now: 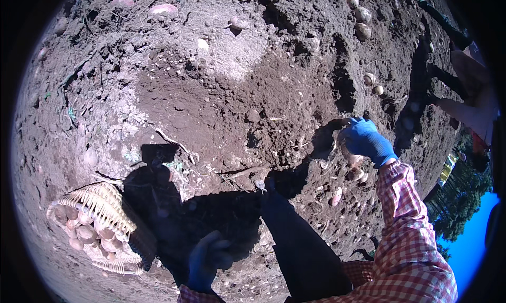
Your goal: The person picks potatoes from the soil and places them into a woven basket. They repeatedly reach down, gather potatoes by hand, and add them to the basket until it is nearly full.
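My right hand (359, 139), in a blue knitted glove, reaches out at the right with its fingers curled down at the soil. Just below it lie some potatoes (354, 160), partly in the dirt; whether the fingers hold one cannot be told. In dark shadow at the bottom is my left hand (209, 259), also blue-gloved, its fingers apart and nothing visible in them. A woven wicker basket (99, 202) filled with potatoes (87, 233) rests tipped on the ground at the lower left. A reddish potato (336, 196) lies below the right hand.
Dug soil (221, 113) spreads all around. Several potatoes (363, 15) form a line at the upper right, and others lie along the top. A dry stem (174, 141) lies mid-left. Another person (472, 93) is partly visible at the right edge, near trees (458, 200).
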Tool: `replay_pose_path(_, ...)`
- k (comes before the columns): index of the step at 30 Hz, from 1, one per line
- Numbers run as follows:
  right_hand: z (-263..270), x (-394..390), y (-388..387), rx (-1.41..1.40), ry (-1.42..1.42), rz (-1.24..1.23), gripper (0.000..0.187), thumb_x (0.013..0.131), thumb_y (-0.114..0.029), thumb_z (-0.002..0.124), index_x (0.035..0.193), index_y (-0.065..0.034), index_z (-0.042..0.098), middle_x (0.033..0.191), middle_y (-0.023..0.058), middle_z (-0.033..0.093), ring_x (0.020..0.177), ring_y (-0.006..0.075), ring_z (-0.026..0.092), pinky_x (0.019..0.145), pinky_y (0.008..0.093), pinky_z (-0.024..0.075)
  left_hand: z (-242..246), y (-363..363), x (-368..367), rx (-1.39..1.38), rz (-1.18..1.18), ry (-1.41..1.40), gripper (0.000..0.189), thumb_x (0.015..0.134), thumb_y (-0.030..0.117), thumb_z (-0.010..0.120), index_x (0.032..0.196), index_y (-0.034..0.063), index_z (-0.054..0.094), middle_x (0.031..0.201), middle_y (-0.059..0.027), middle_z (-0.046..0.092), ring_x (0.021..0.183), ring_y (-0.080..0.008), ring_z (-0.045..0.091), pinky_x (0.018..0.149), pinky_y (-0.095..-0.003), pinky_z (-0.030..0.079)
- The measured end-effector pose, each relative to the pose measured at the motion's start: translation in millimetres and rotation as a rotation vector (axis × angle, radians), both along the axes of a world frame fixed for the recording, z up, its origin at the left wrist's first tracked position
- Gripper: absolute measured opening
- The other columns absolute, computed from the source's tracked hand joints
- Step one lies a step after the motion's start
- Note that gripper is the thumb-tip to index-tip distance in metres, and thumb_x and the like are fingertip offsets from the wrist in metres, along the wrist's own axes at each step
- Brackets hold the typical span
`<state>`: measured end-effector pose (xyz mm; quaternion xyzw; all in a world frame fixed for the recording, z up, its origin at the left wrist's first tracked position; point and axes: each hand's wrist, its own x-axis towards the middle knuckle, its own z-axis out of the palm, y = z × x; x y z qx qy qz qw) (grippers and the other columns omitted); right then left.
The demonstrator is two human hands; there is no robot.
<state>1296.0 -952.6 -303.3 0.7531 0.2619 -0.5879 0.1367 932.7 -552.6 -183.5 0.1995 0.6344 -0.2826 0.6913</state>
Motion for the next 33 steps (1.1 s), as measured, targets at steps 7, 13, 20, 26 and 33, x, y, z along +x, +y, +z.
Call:
replay_pose_path(7,-82.4,-35.9,108.7,0.328,-0.425,-0.593,0.056,0.085,-0.046,0.069,0.134,-0.021,0.059,0.148,0.0152,0.044,0.126,0.0445,0.051,0.103,0.0502,0.0478,9.8,-11.2,21.2,-0.031,-0.126,-0.008,0.049,0.106,0.037,0.047,0.14,0.003,0.052,0.116,-0.0189,0.069,0.081,-0.027,0.071,0.067,-0.0399,0.059)
replay_pose_path(13,-37.6,-126.6,69.5,0.22,-0.315,-0.689,0.042,0.086,-0.033,0.067,0.125,-0.0224,0.059,0.154,0.0115,0.037,0.116,0.041,0.059,0.095,0.0517,0.0522,101.6,-17.8,51.0,0.102,-0.227,-0.145,0.049,0.107,0.037,0.045,0.14,0.0013,0.052,0.116,-0.0162,0.069,0.084,-0.0236,0.07,0.069,-0.0372,0.059)
replay_pose_path(20,91.4,-215.9,-4.9,-0.165,0.088,-0.637,0.064,0.082,-0.04,0.067,0.142,-0.0207,0.052,0.155,0.0159,0.041,0.127,0.0404,0.055,0.101,0.0524,0.0487,280.5,-42.0,125.3,0.277,-0.749,-0.254,0.043,0.105,0.024,0.052,0.138,-0.0033,0.051,0.111,-0.0165,0.068,0.09,-0.0232,0.067,0.078,-0.036,0.056)
replay_pose_path(26,98.9,-269.4,-62.4,0.072,0.118,-0.848,0.041,0.084,-0.031,0.061,0.12,-0.0118,0.069,0.114,0.0188,0.07,0.107,0.0371,0.067,0.094,0.0451,0.0535,313.9,-54.1,227.9,0.063,-0.662,-0.341,0.04,0.102,0.017,0.058,0.138,-0.0016,0.054,0.114,-0.0115,0.069,0.094,-0.0138,0.065,0.08,-0.0287,0.054)
replay_pose_path(33,7.6,-101.9,26.3,0.436,-0.239,-0.926,0.043,0.086,-0.027,0.062,0.126,-0.0144,0.065,0.127,0.0182,0.063,0.112,0.0378,0.063,0.096,0.0449,0.0517,207.1,-90.3,250.3,0.141,-1.317,-0.991,0.033,0.098,0.012,0.064,0.128,-0.0005,0.06,0.101,-0.0105,0.072,0.085,-0.0102,0.067,0.073,-0.0261,0.054)
